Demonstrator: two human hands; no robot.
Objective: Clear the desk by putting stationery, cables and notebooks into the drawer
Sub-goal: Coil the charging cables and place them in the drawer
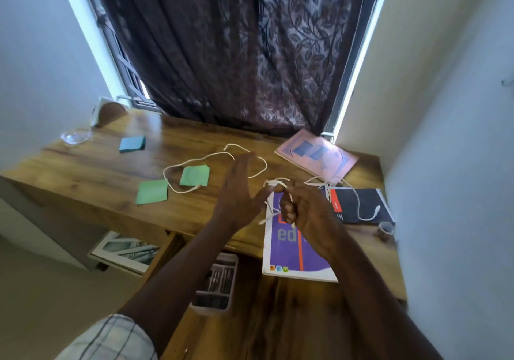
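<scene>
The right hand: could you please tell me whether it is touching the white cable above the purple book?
Touching. The head view shows the right hand with its fingers curled round strands of the white cable.

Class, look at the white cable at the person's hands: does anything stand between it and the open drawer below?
Nothing visible blocks it. The white cable, pinched by the right hand, has open space down to the drawer.
</scene>
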